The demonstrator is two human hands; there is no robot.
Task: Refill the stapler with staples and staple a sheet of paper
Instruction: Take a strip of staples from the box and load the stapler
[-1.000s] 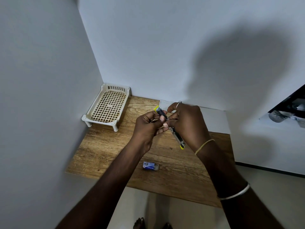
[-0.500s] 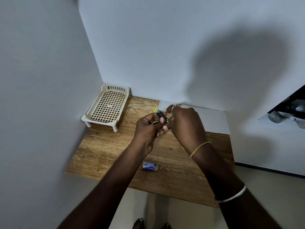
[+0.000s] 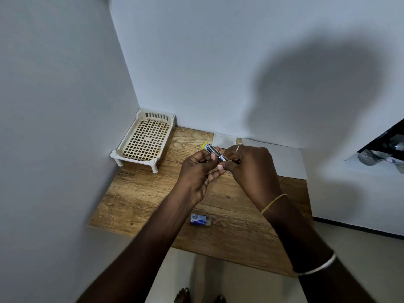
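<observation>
Small metal stapler with yellow tip (image 3: pixel 213 151) held above the wooden tabletop (image 3: pixel 140 193) — left hand (image 3: pixel 196 171) closed round its body, right hand (image 3: pixel 247 162) pinching the near end. Likely light, rigid, slick; grip the sides. Staple box (image 3: pixel 201 220) lies well apart.

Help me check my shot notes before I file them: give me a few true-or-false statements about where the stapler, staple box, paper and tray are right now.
1. Both hands hold the stapler above the table. True: the left hand and right hand both have a grip on it.
2. The staple box sits inside the plastic tray. False: it lies on the table, near the front edge, below the forearms.
3. The tray stands in the far left corner. True.
4. The sheet of paper is clamped in the stapler. False: it lies flat on the table by the back wall.
</observation>
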